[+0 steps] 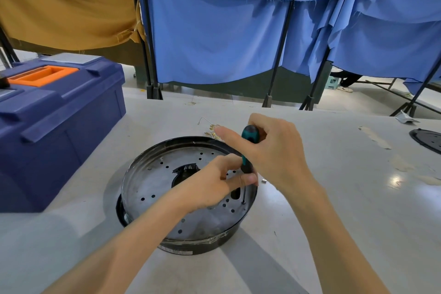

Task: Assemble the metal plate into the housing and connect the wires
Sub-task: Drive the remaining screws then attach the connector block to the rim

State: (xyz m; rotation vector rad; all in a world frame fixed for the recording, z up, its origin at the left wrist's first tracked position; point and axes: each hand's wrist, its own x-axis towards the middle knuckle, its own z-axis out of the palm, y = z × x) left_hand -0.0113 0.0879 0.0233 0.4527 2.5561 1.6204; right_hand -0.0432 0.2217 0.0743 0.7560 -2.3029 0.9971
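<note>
Screwdriver [250,135] at frame centre: my right hand [276,153] grips the handle, my left hand [210,186] pinches its neck; a tip held square to the metal plate [148,181] shouldn't slip.

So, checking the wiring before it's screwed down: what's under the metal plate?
Through the central cutout in the metal plate only a dark, unclear interior of the housing shows. The plate and the left hand cover the rest; no wires visible.
</note>
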